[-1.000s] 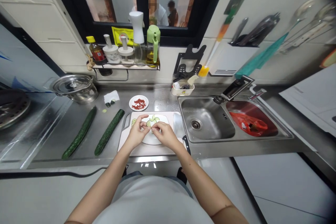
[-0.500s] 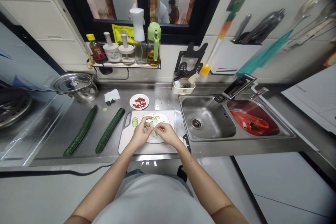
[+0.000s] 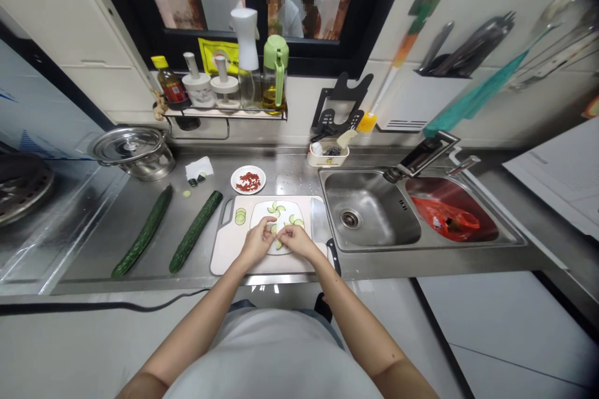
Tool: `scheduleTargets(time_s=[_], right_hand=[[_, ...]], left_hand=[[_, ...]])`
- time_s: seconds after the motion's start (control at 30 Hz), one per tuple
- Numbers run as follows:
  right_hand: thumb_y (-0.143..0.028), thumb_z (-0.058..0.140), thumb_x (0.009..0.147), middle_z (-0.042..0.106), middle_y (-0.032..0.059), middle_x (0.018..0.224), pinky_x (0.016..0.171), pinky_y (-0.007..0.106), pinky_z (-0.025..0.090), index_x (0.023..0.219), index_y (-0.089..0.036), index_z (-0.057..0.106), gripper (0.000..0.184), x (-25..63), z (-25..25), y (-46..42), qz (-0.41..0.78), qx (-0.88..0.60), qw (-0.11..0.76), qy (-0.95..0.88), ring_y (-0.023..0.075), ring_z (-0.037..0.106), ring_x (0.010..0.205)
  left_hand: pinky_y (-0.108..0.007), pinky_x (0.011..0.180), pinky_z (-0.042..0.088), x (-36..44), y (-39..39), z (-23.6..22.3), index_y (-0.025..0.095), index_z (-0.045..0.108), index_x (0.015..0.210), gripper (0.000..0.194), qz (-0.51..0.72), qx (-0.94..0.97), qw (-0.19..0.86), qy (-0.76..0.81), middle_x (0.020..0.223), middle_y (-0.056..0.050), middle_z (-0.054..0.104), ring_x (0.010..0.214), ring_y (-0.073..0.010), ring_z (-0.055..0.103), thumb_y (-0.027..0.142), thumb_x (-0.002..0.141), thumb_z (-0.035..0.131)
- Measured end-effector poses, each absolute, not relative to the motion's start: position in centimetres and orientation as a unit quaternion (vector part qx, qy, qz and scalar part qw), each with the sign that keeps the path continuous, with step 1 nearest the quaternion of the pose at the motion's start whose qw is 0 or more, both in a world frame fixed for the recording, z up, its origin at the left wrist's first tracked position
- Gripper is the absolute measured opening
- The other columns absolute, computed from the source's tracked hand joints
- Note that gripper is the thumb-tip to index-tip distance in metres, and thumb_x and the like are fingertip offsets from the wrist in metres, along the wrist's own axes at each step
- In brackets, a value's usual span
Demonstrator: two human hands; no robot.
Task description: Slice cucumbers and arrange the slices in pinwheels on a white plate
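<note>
Both hands are over a white plate [image 3: 255, 212] on a pale cutting board [image 3: 229, 255]. My left hand [image 3: 257, 243] is closed, thumb and fingers pinching a thin cucumber slice [image 3: 274, 229]. Close against it, my right hand [image 3: 298, 242] pinches at cucumber too, its fingertips low over the plate's near half. Fan-like groups of cut cucumber slices [image 3: 276, 207] lie at the plate's far side, others at its right. A short stack of round cucumber slices [image 3: 240, 216] rests on the board left of the plate. Along the board's right edge lies a knife [image 3: 319, 218] with a black handle.
Two whole cucumbers [image 3: 195, 232] lie left of the board. Behind it stands a small plate of red pieces [image 3: 249, 180]. A lidded steel pot [image 3: 135, 153] is at the back left, a double sink [image 3: 369, 209] to the right. Bottles [image 3: 275, 75] line a wall rack.
My hands have come slightly lower and toward the plate's near side. My left fingers have drawn in closer, and more slices on the plate now show beyond them.
</note>
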State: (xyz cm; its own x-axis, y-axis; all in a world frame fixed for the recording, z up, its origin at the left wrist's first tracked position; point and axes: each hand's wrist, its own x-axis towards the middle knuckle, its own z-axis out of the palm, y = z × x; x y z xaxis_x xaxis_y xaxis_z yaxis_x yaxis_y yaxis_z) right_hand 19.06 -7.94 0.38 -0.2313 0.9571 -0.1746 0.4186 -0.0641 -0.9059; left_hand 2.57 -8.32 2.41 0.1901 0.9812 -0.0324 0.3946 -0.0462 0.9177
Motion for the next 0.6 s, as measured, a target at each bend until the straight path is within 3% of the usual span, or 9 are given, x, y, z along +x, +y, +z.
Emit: scheduleTargets(time_s=[0.3,0.6], right_hand=[[-0.018,0.052,0.077,0.069,0.0030,0.068,0.059,0.019,0.039,0.074,-0.012,0.071,0.020,18.6,0.8,-8.4,0.406,-0.607,0.167,-0.663,0.0113,0.058,0.063],[-0.019,0.048,0.085,0.071,0.0066,0.082,0.062,0.022,0.033,0.086,-0.015,0.069,0.022,17.9,2.2,-9.2,0.323,-0.639,0.072,-0.694,0.0143,0.059,0.075]], left_hand=[[-0.023,0.071,0.039,2.4,-7.3,1.0,0.023,0.062,0.109,0.033,0.189,0.685,0.389,0.587,0.074,0.004,0.061,0.070,-0.0122,0.056,0.016,0.077,0.055],[-0.029,0.083,0.039,2.4,-7.3,1.1,0.025,0.062,0.113,0.035,0.117,0.731,0.325,0.588,0.090,-0.001,0.068,0.091,-0.0192,0.059,0.019,0.080,0.054]])
